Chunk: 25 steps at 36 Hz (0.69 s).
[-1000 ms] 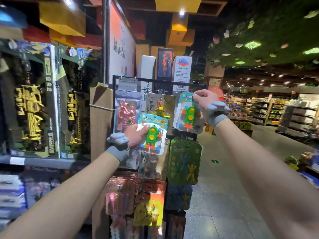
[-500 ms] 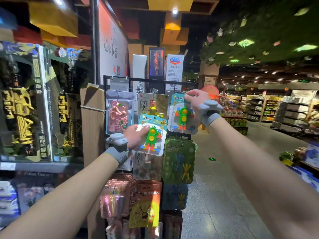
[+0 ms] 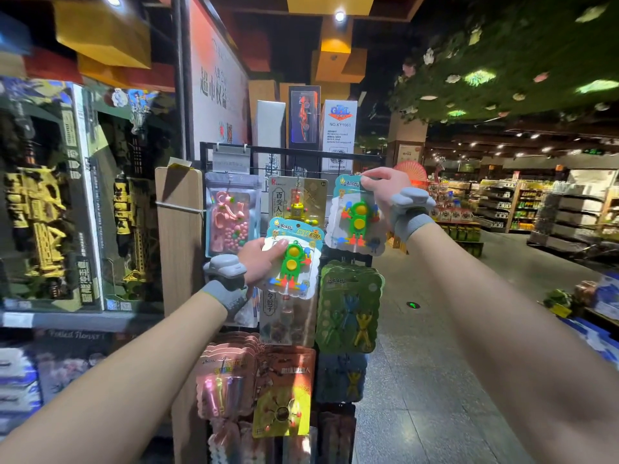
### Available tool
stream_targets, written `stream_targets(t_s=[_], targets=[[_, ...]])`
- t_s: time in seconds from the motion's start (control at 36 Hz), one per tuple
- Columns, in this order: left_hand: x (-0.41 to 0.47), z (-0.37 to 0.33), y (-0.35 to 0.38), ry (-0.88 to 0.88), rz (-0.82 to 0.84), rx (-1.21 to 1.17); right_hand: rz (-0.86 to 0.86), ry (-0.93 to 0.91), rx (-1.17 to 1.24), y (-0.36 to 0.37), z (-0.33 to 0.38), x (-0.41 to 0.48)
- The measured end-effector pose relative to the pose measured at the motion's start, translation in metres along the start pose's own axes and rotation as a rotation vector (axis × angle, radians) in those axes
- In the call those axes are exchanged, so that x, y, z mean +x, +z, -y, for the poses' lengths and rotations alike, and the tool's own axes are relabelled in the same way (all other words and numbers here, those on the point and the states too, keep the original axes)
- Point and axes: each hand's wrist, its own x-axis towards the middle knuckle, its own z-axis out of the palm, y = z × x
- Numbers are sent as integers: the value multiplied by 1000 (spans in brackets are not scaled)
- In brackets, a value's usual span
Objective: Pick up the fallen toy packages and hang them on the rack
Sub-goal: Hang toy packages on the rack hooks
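A black wire rack (image 3: 335, 155) stands ahead with several toy packages hanging on it. My right hand (image 3: 385, 184) pinches the top corner of a blister package with a green robot toy (image 3: 355, 219), held up at the rack's upper right near the top bar. My left hand (image 3: 259, 261) grips a second, matching green robot package (image 3: 294, 259) by its left edge, in front of the rack's middle column. Whether the right-hand package sits on a hook is hidden by my fingers.
A pink toy bag (image 3: 231, 216) and a yellow robot card (image 3: 298, 199) hang in the top row; green (image 3: 350, 306), orange (image 3: 284, 393) and pink (image 3: 224, 380) packs hang lower. A wooden panel (image 3: 179, 236) and boxed toy shelves (image 3: 67, 195) lie left. An open store aisle (image 3: 435, 329) runs right.
The view has shifted slightly while both hands keep their packages. My right hand stays at the rack's top right with its package; my left hand holds steady.
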Motion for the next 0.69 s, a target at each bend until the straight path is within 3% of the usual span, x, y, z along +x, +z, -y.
stream_targets(t_s=[0.19,0.39,0.69], targets=[[1,4,-1,-3,-2,12,10,48,37,-3,1,2],[3,12,3,-15,4,-35,38,-28,-27,-2,-7,0],[7,17,4,-28,0,-33,-64,-28,-112,-1,-19,4]])
